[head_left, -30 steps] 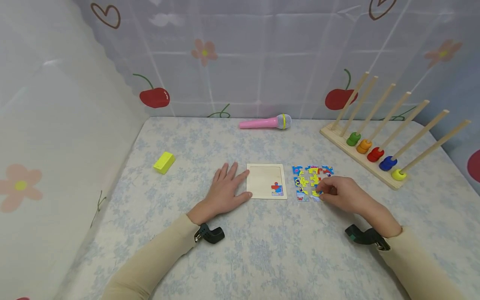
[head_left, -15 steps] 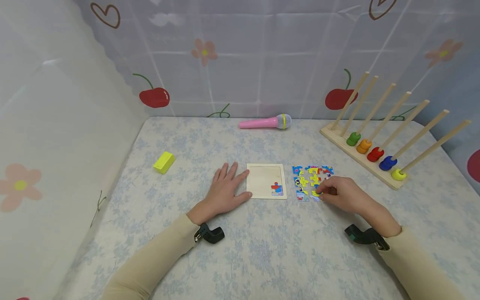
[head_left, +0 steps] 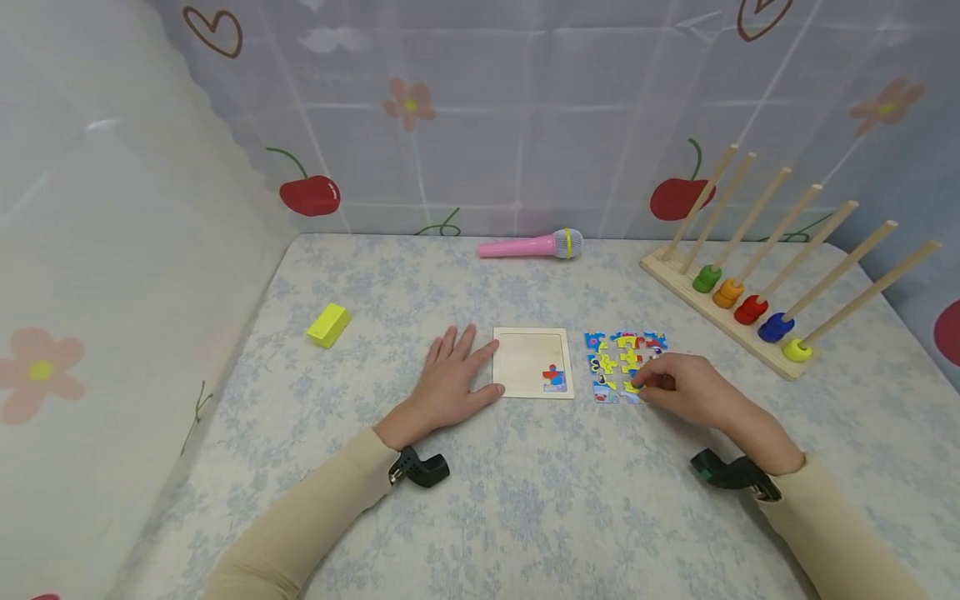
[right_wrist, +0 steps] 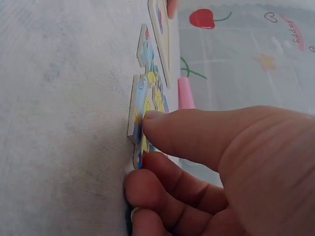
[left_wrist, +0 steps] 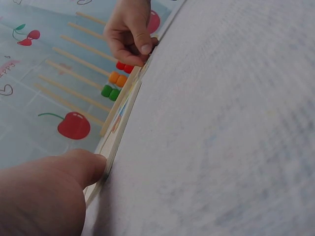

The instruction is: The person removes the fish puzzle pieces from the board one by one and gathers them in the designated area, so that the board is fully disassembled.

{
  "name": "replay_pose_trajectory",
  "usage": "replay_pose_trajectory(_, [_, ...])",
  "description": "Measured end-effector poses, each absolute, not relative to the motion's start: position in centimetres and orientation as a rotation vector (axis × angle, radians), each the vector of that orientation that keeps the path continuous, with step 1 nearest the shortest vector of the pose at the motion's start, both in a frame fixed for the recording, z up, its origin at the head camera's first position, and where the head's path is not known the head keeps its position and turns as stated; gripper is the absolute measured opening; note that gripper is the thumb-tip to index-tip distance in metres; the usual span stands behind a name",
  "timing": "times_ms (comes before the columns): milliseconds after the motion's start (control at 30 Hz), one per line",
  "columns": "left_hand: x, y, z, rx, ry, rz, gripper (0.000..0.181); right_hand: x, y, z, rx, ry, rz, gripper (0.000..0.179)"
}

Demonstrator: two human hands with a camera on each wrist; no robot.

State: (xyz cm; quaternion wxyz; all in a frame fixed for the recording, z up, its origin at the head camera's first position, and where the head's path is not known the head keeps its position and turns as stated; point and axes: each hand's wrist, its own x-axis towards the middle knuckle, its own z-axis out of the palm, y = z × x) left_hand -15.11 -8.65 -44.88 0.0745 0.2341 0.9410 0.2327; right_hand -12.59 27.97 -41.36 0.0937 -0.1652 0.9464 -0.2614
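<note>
My left hand (head_left: 450,387) lies flat with fingers spread, thumb and index finger resting on the left edge of a square wooden puzzle tray (head_left: 521,358). In the tray's lower right corner sits one blue and red puzzle piece (head_left: 554,379). Right of the tray, several colourful loose puzzle pieces (head_left: 604,364) lie in a loose grid. My right hand (head_left: 693,387) is at the grid's lower right, fingers curled. In the right wrist view its thumb presses a puzzle piece (right_wrist: 138,105), with curled fingers against the near edge; the fingers partly hide it.
A pink toy microphone (head_left: 525,246) lies at the back of the table. A yellow block (head_left: 328,325) is at the left. A wooden peg rack (head_left: 727,317) with coloured beads stands at the back right, its tall pegs leaning outward.
</note>
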Motion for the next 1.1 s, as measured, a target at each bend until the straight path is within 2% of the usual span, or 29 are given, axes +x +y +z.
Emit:
replay_pose_trajectory(800, [-15.0,-8.5,-44.9,0.697,2.825,0.690,0.069,-12.5,28.6,-41.0,-0.519,2.781,-0.750,0.012])
replay_pose_trajectory(1100, [-15.1,-8.7,-44.9,0.701,2.825,0.697,0.069,-12.8,28.4,-40.2,-0.515,2.792,-0.764,0.020])
